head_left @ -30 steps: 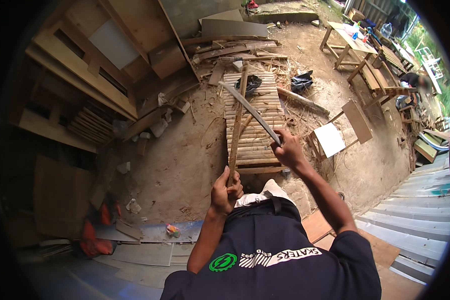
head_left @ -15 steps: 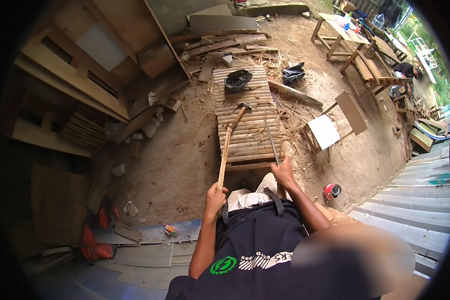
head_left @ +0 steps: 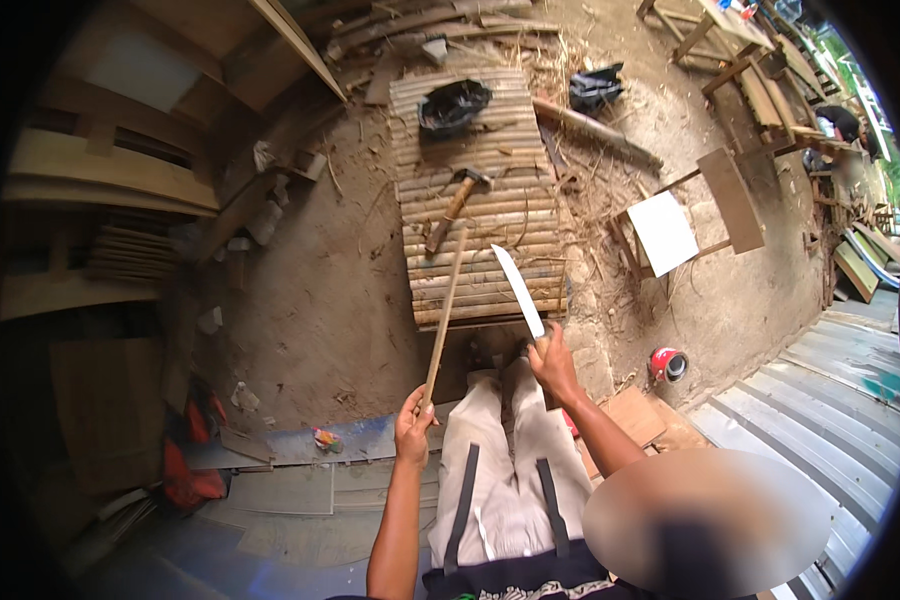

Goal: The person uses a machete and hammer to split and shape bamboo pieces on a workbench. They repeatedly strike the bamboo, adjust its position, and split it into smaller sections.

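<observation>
My left hand [head_left: 413, 425] is closed round the lower end of a thin wooden stick [head_left: 446, 315], which slants up over the near part of a bamboo-slat table [head_left: 435, 285]. In my right hand [head_left: 552, 362] is the handle of a machete [head_left: 520, 290]. Its pale, broad blade points away from me and a little left, with a gap between it and the stick. Just beyond the stick's far end, a hammer [head_left: 448, 220] with a wooden handle lies on the slats. Farther back on the table sits a crumpled black plastic bag [head_left: 454, 107].
Right of the table are a second black bag [head_left: 596, 88], a chair with a white seat [head_left: 662, 233] and a red can [head_left: 667, 365]. Wooden cabinet frames [head_left: 100, 180] stand at left, corrugated sheets [head_left: 790, 410] at lower right. A person [head_left: 842, 122] is bent down at far right.
The view has tilted, showing more of my legs. The machete has turned, so its flat side now shows. The stick's far end appears farther down the table, apart from the hammer.
</observation>
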Demonstrator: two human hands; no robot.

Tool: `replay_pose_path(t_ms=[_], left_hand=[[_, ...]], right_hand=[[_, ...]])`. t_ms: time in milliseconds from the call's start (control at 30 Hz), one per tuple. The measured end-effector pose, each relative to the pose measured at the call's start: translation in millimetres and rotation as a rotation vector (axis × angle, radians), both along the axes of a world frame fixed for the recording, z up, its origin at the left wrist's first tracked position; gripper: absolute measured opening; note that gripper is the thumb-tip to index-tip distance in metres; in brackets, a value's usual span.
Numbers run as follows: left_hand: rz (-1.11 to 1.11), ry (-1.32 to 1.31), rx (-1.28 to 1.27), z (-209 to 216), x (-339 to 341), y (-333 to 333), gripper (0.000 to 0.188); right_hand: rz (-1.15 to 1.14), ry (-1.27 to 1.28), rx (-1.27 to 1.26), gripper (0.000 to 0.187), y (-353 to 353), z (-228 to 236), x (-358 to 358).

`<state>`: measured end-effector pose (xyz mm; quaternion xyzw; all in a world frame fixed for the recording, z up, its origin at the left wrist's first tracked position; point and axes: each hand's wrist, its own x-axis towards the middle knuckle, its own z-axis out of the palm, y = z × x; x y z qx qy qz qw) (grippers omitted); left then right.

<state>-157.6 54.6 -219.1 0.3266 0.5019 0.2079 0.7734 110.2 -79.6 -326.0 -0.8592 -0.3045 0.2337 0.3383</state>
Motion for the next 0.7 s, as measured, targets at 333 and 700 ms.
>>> replay_pose_path(t_ms=[333, 700], left_hand=[[0.170, -0.281, -0.094, -117, 33, -16, 0.050], [-0.502, 0.118, -0.131, -138, 3, 57, 0.041]], right_hand=[[-0.031, -0.155, 0.093, 0.063, 89, -146, 126], [-0.330, 0.558, 0.155, 0.045, 42, -100, 125]])
